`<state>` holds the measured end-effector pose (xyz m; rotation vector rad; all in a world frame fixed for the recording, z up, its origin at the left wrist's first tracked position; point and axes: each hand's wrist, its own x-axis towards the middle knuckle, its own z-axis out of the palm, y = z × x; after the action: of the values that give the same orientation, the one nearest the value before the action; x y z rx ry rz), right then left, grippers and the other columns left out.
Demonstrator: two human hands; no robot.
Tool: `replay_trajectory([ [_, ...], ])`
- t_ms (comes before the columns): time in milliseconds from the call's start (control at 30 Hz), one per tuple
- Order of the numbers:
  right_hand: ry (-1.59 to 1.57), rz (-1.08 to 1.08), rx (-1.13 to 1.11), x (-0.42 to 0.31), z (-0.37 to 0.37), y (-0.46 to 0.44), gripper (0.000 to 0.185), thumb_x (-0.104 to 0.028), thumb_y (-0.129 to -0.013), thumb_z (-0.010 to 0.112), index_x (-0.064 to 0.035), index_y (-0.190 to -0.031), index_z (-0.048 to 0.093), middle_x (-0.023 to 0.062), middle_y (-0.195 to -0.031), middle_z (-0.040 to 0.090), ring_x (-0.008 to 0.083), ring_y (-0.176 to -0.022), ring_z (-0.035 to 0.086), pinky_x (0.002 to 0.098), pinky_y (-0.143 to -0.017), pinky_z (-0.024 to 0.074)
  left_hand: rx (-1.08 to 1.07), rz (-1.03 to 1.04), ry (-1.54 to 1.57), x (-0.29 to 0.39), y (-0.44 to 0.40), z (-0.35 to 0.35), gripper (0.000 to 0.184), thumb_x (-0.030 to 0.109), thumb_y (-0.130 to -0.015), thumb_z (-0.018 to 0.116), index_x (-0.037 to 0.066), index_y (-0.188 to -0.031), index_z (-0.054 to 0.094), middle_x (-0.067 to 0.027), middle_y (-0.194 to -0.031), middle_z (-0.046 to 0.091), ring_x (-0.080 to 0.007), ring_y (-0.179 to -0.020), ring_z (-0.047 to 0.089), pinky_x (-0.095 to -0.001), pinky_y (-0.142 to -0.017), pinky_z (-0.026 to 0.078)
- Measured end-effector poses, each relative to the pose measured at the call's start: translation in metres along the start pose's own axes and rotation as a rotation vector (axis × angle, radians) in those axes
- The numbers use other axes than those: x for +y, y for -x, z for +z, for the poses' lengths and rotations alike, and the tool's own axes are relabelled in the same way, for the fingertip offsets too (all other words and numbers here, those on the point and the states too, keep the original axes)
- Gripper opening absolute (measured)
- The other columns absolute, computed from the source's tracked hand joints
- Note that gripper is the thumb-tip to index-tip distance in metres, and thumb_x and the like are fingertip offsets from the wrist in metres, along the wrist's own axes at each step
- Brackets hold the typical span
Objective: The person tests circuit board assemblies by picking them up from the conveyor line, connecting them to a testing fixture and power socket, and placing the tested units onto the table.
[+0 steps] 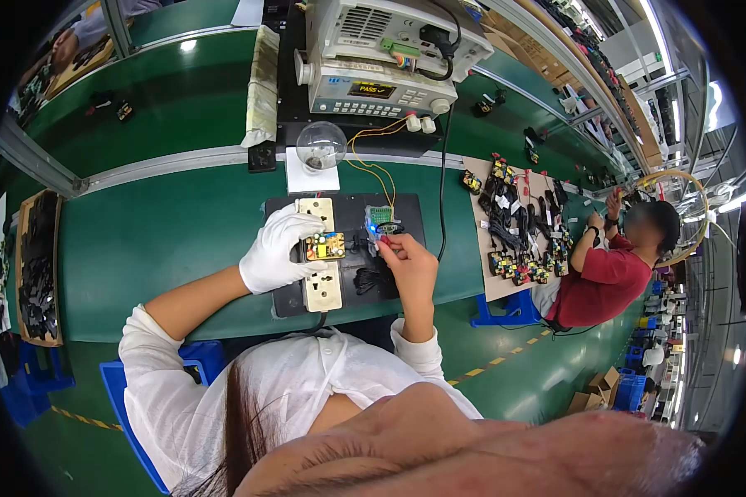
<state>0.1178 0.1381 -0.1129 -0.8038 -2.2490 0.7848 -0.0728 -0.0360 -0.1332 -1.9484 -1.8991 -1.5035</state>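
My left hand (280, 248), in a white glove, is closed on the edge of a small circuit board (326, 246) with yellow parts. The board is over a cream power socket strip (323, 286) on a black mat. The bare fingers of my right hand (413, 263) pinch a small red connector (382, 241), partly hidden by the fingertips. It is right at a blue-lit terminal (373, 225) beside a green circuit board (381, 214). A black cable (373, 280) lies coiled below, between my hands.
A test instrument (373, 89) showing PASS stands behind the mat, yellow wires running from it. A clear dome (321, 147) sits on a white base. At right, a board (491, 286) carries several circuit boards and cables, with a co-worker (609, 273) in red beside it.
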Motion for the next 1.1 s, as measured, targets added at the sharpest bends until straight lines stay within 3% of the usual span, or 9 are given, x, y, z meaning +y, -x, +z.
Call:
replay_trajectory([
  [233, 0.014, 0.000, 0.014, 0.000, -0.001, 0.000, 0.018, -0.007, -0.075, 0.080, -0.0005, -0.087, 0.069, 0.0059, -0.070, 0.068, 0.0073, -0.054, 0.056, 0.0212, -0.053, 0.0449, 0.007, -0.037, 0.018, 0.002, 0.002, 0.002, 0.061, 0.023, -0.061, 0.087, 0.007, -0.112, 0.057, -0.0103, -0.112, 0.064, -0.0350, -0.113, 0.057, -0.0464, -0.104, 0.039],
  [467, -0.712, 0.195, 0.082, 0.009, -0.017, 0.000, 0.016, -0.007, -0.088, 0.069, -0.0013, -0.102, 0.063, -0.0024, -0.078, 0.062, 0.0004, -0.064, 0.050, 0.0173, -0.058, 0.0415, -0.014, -0.040, -0.066, 0.004, -0.001, 0.002, 0.057, 0.026, -0.063, 0.087, 0.004, -0.108, 0.061, -0.0157, -0.108, 0.065, -0.0393, -0.107, 0.058, -0.0482, -0.102, 0.040],
  [600, -0.120, 0.020, 0.376, -0.007, -0.039, -0.003, 0.052, -0.004, -0.086, 0.067, -0.0018, -0.132, 0.043, 0.0180, -0.133, 0.042, 0.0227, -0.090, 0.061, 0.0314, -0.070, 0.0531, -0.032, -0.027, -0.043, -0.011, 0.012, 0.008, 0.058, 0.040, -0.077, 0.078, 0.000, -0.114, 0.058, -0.0187, -0.115, 0.062, -0.0398, -0.114, 0.055, -0.0468, -0.101, 0.040],
  [700, 0.081, -0.241, 0.493, -0.023, -0.044, 0.007, 0.044, -0.010, -0.084, 0.068, -0.0021, -0.125, 0.052, 0.0164, -0.110, 0.058, 0.0285, -0.086, 0.061, 0.0401, -0.077, 0.0510, -0.007, -0.116, -0.032, -0.008, 0.014, 0.011, 0.056, 0.037, -0.074, 0.081, 0.000, -0.111, 0.060, -0.0187, -0.115, 0.061, -0.0373, -0.120, 0.052, -0.0455, -0.103, 0.039],
  [767, -0.051, -0.344, 0.222, -0.025, -0.034, 0.026, 0.023, -0.013, -0.089, 0.065, -0.0041, -0.109, 0.062, 0.0116, -0.087, 0.062, 0.0258, -0.077, 0.062, 0.0379, -0.071, 0.0506, 0.002, -0.218, 0.049, -0.002, 0.014, 0.011, 0.057, 0.032, -0.071, 0.084, 0.000, -0.112, 0.061, -0.0182, -0.117, 0.060, -0.0367, -0.124, 0.049, -0.0443, -0.103, 0.038],
  [800, -0.354, -0.154, -0.154, -0.031, -0.032, 0.037, 0.013, -0.016, -0.094, 0.058, -0.0066, -0.097, 0.067, 0.0076, -0.076, 0.062, 0.0236, -0.067, 0.061, 0.0358, -0.065, 0.0494, -0.031, -0.246, 0.034, -0.004, 0.015, 0.010, 0.059, 0.025, -0.067, 0.086, 0.001, -0.115, 0.060, -0.0202, -0.124, 0.057, -0.0352, -0.126, 0.048, -0.0426, -0.104, 0.039],
  [833, -0.497, -0.089, -0.435, -0.033, -0.028, 0.041, 0.016, -0.019, -0.097, 0.054, -0.0082, -0.097, 0.066, 0.0071, -0.076, 0.062, 0.0218, -0.064, 0.061, 0.0335, -0.059, 0.0478, -0.039, -0.235, 0.038, -0.004, 0.015, 0.011, 0.059, 0.025, -0.067, 0.086, 0.001, -0.115, 0.060, -0.0202, -0.124, 0.057, -0.0352, -0.126, 0.048, -0.0426, -0.104, 0.039],
  [900, -0.307, -0.289, -0.473, -0.036, -0.011, 0.048, 0.018, -0.024, -0.097, 0.056, -0.0087, -0.099, 0.066, 0.0061, -0.076, 0.063, 0.0213, -0.065, 0.062, 0.0326, -0.057, 0.0475, -0.006, -0.262, -0.001, -0.002, 0.015, 0.012, 0.060, 0.016, -0.064, 0.087, 0.002, -0.116, 0.061, -0.0233, -0.130, 0.053, -0.0343, -0.127, 0.048, -0.0410, -0.104, 0.039],
  [1100, -0.325, -0.184, -0.321, -0.041, 0.016, 0.061, 0.027, -0.030, -0.093, 0.063, -0.0097, -0.111, 0.059, 0.0030, -0.085, 0.055, 0.0165, -0.064, 0.059, 0.0306, -0.057, 0.0469, 0.120, -0.110, 0.048, -0.001, 0.017, 0.020, 0.056, 0.007, -0.063, 0.087, 0.003, -0.112, 0.060, -0.0197, -0.126, 0.057, -0.0347, -0.125, 0.049, -0.0418, -0.105, 0.039],
])
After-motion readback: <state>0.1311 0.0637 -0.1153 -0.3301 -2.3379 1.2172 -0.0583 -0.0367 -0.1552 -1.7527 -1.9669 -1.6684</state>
